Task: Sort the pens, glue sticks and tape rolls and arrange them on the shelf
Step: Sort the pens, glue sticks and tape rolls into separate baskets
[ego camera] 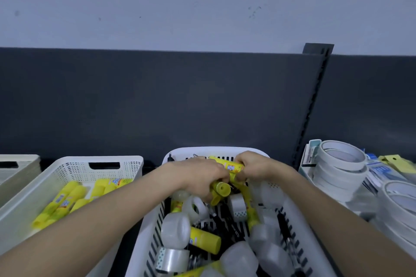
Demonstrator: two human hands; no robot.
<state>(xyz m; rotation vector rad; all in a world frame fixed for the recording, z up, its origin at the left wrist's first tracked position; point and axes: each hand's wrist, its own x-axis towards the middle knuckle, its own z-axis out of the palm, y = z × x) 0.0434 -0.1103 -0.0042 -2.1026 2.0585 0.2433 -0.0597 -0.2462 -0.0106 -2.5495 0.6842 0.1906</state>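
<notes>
My two hands meet over the far end of the middle basket (pixel 216 150). My left hand (pixel 200 175) grips a small bunch of yellow glue sticks (pixel 221 189), their caps poking out below my fingers toward me. My right hand (pixel 253 165) is curled round one more glue stick (pixel 233 167), which lies crosswise between both hands and touches the bunch. Below them the basket holds a jumble: clear tape rolls (pixel 173 258), more yellow sticks, and black pens (pixel 284 228) lying underneath. To the left, a second white basket (pixel 74 164) holds only loose glue sticks (pixel 60 202) lying on their sides. To the right stand stacks of white tape rings (pixel 340 161). A dark back panel (pixel 157 101) rises behind the baskets.
</notes>
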